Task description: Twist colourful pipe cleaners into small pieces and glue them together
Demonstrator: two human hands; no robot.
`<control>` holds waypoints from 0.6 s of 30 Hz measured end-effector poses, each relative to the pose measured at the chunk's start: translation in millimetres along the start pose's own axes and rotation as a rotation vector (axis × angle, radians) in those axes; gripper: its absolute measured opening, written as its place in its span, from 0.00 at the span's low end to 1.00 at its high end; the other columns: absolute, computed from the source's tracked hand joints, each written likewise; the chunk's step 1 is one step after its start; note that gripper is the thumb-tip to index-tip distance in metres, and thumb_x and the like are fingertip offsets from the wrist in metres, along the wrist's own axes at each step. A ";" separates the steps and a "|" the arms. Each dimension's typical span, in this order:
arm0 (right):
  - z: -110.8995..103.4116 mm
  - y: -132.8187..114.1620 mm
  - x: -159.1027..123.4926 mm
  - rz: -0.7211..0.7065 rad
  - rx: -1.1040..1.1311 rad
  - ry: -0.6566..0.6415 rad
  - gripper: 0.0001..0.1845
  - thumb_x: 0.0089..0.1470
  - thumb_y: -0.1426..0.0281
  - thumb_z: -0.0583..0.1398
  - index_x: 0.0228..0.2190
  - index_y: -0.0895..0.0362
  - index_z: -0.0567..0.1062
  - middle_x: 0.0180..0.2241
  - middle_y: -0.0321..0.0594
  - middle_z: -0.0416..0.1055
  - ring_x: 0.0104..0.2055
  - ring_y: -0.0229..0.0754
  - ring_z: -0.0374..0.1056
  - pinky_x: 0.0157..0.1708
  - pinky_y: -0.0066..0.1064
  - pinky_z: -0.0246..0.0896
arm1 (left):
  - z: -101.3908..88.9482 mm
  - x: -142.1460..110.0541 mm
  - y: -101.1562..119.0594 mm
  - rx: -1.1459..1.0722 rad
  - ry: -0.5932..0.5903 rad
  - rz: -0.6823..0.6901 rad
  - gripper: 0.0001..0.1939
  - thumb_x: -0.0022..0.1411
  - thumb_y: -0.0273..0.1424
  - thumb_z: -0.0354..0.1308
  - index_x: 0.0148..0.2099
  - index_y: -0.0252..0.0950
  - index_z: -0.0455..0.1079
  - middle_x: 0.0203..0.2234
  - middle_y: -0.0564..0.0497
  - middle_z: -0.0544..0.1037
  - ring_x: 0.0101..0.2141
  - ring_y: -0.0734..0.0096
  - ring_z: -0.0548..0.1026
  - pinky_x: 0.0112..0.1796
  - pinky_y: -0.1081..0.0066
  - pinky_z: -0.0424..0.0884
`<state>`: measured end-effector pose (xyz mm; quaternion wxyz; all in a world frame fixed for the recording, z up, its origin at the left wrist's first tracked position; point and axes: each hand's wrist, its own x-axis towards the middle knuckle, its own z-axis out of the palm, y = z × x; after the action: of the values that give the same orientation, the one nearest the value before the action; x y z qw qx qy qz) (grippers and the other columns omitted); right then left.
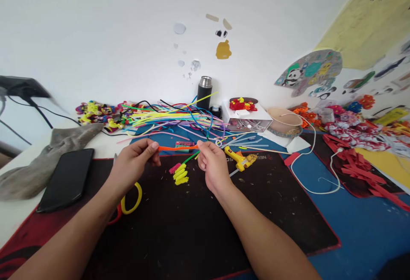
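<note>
Stretched level between my two hands is an orange pipe cleaner [177, 148]. My left hand [136, 158] pinches its left end between thumb and finger, and my right hand [212, 160] pinches the other end. Below it on the black mat [179, 228] lies a small bundle of folded yellow pipe cleaners [181, 174] with a pink piece [174, 168] and a green stem [191, 157]. Close to my right hand rests a yellow glue gun [240, 158]. Scissors with red and yellow handles [132, 199] lie partly under my left forearm.
A heap of colourful pipe cleaners [173, 118] spreads along the back, beside a black thermos [204, 92]. At left are a phone [66, 179] and a grey cloth [38, 164]. A white box [246, 118], a white cable [296, 177] and red strips [361, 169] lie right.
</note>
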<state>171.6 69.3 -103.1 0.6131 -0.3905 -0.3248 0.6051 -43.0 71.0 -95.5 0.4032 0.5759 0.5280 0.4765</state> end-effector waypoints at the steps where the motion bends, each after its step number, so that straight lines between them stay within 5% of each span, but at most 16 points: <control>1: 0.0 0.0 0.2 -0.001 -0.004 -0.002 0.23 0.49 0.59 0.72 0.21 0.54 0.65 0.14 0.23 0.52 0.16 0.30 0.47 0.18 0.27 0.37 | 0.1 -0.5 1.7 0.033 0.000 0.015 0.20 0.64 0.48 0.62 0.28 0.39 0.71 0.21 0.52 0.76 0.25 0.66 0.75 0.30 0.69 0.70; 10: -1.2 3.8 1.7 0.005 -0.061 -0.024 0.20 0.52 0.59 0.69 0.21 0.55 0.68 0.14 0.23 0.52 0.16 0.29 0.47 0.18 0.26 0.39 | 4.9 -2.3 12.5 0.088 0.006 0.000 0.23 0.70 0.44 0.54 0.24 0.40 0.64 0.17 0.54 0.68 0.20 0.68 0.70 0.27 0.69 0.66; 18: -2.1 6.2 2.6 -0.007 -0.047 -0.018 0.20 0.52 0.61 0.68 0.20 0.54 0.65 0.14 0.24 0.52 0.15 0.30 0.48 0.17 0.26 0.39 | 7.2 -5.1 18.0 0.020 -0.032 -0.077 0.26 0.64 0.47 0.60 0.19 0.41 0.60 0.13 0.54 0.62 0.16 0.69 0.64 0.21 0.69 0.63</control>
<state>170.6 71.5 -109.7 0.6027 -0.3984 -0.3458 0.5987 -31.9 64.0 -80.2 0.4241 0.5665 0.5480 0.4460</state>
